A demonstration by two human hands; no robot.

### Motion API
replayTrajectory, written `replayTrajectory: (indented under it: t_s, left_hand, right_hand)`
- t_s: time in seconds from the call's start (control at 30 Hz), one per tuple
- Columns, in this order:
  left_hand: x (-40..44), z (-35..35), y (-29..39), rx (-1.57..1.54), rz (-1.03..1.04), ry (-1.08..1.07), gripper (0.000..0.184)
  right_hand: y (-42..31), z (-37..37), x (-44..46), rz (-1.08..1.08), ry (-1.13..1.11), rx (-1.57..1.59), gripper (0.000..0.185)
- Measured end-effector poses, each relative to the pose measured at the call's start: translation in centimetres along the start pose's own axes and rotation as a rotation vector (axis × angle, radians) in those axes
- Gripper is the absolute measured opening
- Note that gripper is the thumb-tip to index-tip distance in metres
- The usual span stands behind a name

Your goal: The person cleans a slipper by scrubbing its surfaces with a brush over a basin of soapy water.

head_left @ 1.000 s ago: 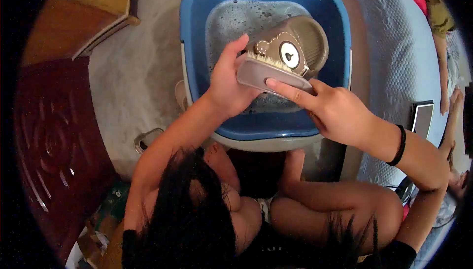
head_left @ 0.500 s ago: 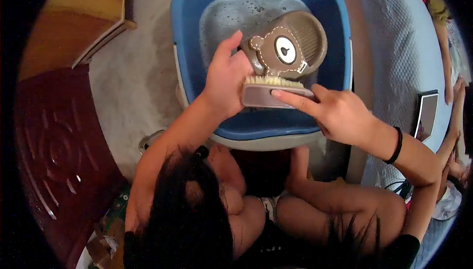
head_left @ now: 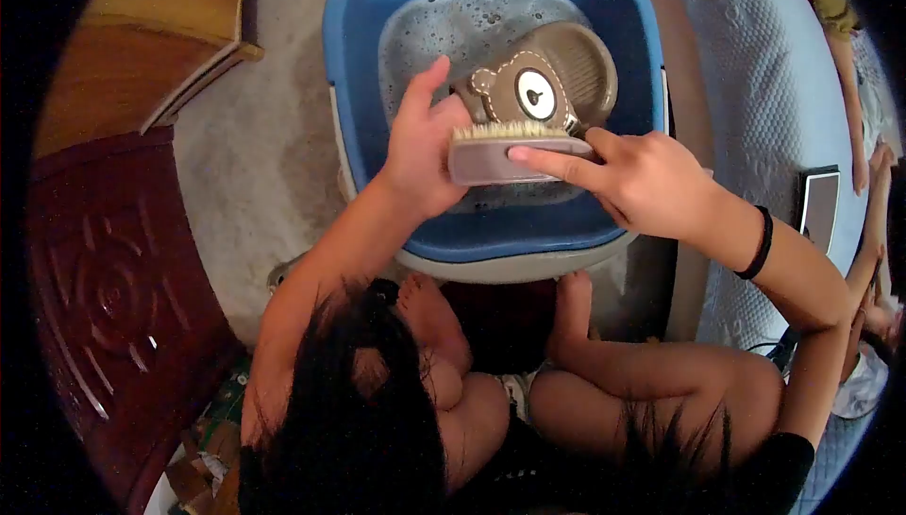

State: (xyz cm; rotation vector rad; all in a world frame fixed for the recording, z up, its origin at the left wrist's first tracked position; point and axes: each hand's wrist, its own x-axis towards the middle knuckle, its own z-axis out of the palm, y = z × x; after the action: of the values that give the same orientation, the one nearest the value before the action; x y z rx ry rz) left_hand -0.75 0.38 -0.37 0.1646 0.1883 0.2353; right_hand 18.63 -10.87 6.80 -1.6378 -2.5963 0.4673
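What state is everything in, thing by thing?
Brush: in the right hand's grip, bristles toward the slipper.
Slipper: at the left hand, bear-face side showing.
Left hand: thumb raised, fingers hidden.
Water: sudsy.
Blue tub: partly filled.
Black wristband: worn.
Phone-like device: whether switched on is unclear.

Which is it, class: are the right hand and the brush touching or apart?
Touching. The head view shows the right hand gripping the brush, one finger laid on its back.

Brown bear-faced slipper (head_left: 538, 81), tilted over blue basin (head_left: 354, 52), grey brush (head_left: 486, 162) alongside, pale bristles (head_left: 510, 129) facing it
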Motion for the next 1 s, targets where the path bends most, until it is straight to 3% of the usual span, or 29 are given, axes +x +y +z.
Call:
replayTrajectory:
  t_s: [0.1,0.2,0.37,0.4,0.53,0.6,0.7,0.77,0.8,1.0]
  left_hand:
    - [0.5,-0.8,0.1,-0.164,-0.01,-0.247,0.07]
    - [0.8,1.7,-0.7,0.135,0.145,0.187,0.071]
    - [0.4,0.3,-0.7,0.015,0.062,0.064,0.072]
    - [0.4,0.3,-0.6,-0.031,0.049,0.018,0.072]
    - [0.8,1.5,-0.9,0.164,0.039,0.222,0.074]
    - [1.2,1.5,-0.9,0.248,0.055,0.237,0.075]
    - [1.0,-3.3,-0.2,-0.188,-0.078,-0.412,0.078]
    - [1.0,0.4,-0.9,0.123,-0.009,0.048,0.081]
    - [1.0,1.8,-1.2,0.278,0.027,0.278,0.082]
    - [0.5,2.2,-1.3,0.244,-0.061,0.327,0.087]
  right_hand:
    - [0.8,-1.0,0.2,0.044,0.018,-0.042,0.076]
    - [1.9,-1.5,1.3,0.159,0.246,0.049,0.071]
    - [0.6,0.2,0.8,0.163,0.213,0.259,0.068]
    - [0.2,0.3,0.3,0.155,0.148,0.182,0.068]
    - [-0.4,1.4,-1.1,-0.011,0.001,-0.088,0.068]
    - [0.0,1.2,-0.8,-0.024,0.051,-0.172,0.068]
    - [1.0,-0.8,0.1,0.056,0.1,-0.24,0.06]
    - [2.7,-1.1,1.0,0.109,0.274,-0.151,0.059]
    - [3.3,-1.3,1.4,0.185,0.234,-0.127,0.059]
    - [1.0,0.7,-0.3,0.101,0.171,0.156,0.058]
